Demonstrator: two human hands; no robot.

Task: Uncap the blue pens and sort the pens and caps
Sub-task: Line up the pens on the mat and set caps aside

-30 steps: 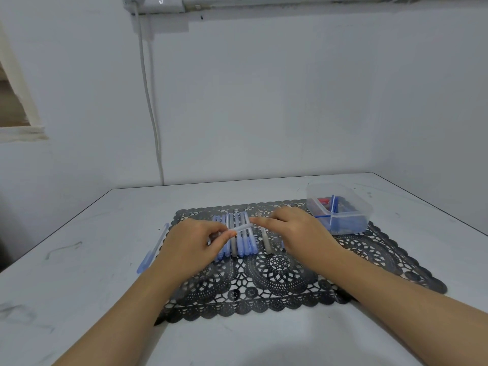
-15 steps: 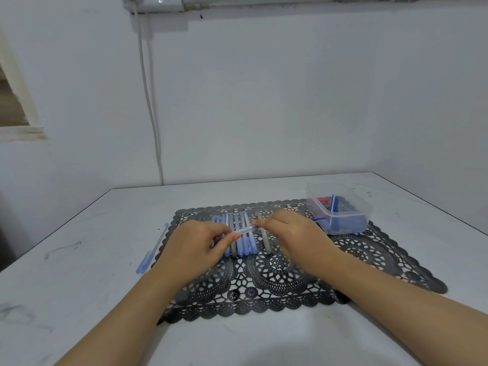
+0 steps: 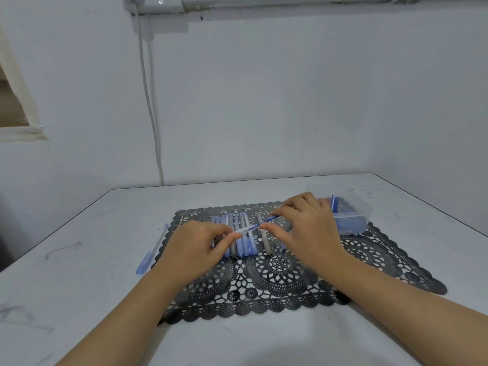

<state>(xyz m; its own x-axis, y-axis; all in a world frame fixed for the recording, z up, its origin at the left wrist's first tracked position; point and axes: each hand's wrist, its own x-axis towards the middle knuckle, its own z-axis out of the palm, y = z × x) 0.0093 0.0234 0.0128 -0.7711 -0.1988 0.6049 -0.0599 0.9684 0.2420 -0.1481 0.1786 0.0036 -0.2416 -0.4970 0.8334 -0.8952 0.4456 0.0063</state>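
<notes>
A blue pen [image 3: 254, 226] is pinched at both ends above the black lace mat [image 3: 277, 270]; left hand [image 3: 196, 249] clamped on the barrel; right hand [image 3: 306, 231] clamped on the blue tip end; capped pens [image 3: 241, 239] lined up beneath; clear container [image 3: 351, 215] sits just beside the right hand.

A white table [image 3: 79, 299] with scuffs filled the lower half of the frame. At its centre lay a black lace placemat [image 3: 369, 260]. Just left of the mat's edge, a capped blue pen [image 3: 153, 249] lay directly on the tabletop, pointing toward the upper right of the frame.
</notes>
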